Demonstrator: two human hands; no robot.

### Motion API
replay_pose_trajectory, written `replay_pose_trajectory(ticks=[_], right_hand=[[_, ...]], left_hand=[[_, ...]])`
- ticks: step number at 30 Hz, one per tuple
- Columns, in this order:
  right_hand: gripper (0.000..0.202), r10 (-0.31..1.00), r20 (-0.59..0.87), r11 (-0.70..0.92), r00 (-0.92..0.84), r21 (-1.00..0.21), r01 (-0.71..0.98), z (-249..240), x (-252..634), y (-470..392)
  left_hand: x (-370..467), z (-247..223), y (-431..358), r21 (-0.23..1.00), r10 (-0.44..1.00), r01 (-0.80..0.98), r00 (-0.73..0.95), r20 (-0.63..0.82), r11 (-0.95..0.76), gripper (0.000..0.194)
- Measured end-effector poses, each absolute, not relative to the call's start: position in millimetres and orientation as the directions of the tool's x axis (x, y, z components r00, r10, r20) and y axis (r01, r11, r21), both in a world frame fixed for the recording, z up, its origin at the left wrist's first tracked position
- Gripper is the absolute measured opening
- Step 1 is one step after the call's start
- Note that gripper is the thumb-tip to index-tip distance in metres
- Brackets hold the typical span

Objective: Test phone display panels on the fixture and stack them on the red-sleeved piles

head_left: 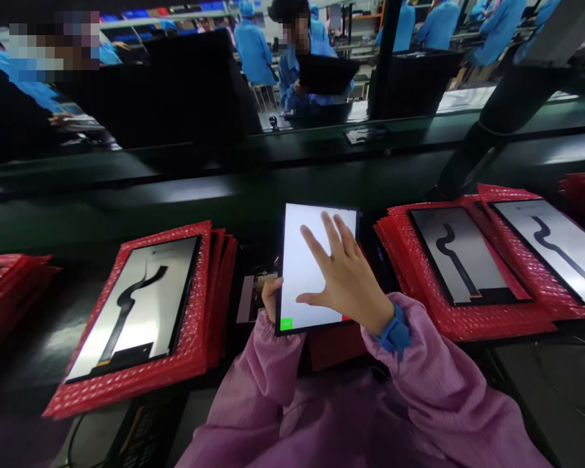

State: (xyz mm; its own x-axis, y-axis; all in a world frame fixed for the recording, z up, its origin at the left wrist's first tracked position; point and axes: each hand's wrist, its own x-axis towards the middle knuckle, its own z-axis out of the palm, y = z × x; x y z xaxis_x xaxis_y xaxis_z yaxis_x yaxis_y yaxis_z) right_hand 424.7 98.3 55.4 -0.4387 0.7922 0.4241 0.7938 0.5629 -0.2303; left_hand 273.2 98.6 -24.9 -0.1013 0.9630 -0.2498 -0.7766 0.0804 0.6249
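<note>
A lit display panel point(297, 260) with a white screen is held up in front of me, a small green box in its lower left corner and a bit of red at its lower right. My left hand point(272, 296) grips the panel's left edge; most of its fingers are hidden behind it. Spread wide over the screen, my right hand point(348, 276) has its fingers apart and holds nothing. Whether its fingertips touch the glass I cannot tell. A blue wrist strap point(394, 331) circles the right wrist.
Stacked red bubble-wrap sleeves point(195, 344) lie on the left, topped by a panel point(141, 286) with a dark ribbon cable. On the right, more red sleeves point(404, 260) carry a panel point(492, 260) and another panel point(556, 240). A dark post point(478, 149) rises behind; several people in blue work beyond.
</note>
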Motion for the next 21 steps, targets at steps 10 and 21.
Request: replay_pose_trajectory(ticks=[10, 21], right_hand=[[0.034, 0.720, 0.528, 0.624, -0.451, -0.208, 0.753, 36, 414, 96], [0.033, 0.711, 0.601, 0.548, -0.366, -0.147, 0.823, 56, 439, 66]], left_hand=[[275, -19, 94, 0.516, 0.965, -0.855, -0.094, -0.245, 0.048, 0.045], [271, -4, 92, 0.530, 0.957, -0.843, -0.071, -0.281, 0.093, 0.049]])
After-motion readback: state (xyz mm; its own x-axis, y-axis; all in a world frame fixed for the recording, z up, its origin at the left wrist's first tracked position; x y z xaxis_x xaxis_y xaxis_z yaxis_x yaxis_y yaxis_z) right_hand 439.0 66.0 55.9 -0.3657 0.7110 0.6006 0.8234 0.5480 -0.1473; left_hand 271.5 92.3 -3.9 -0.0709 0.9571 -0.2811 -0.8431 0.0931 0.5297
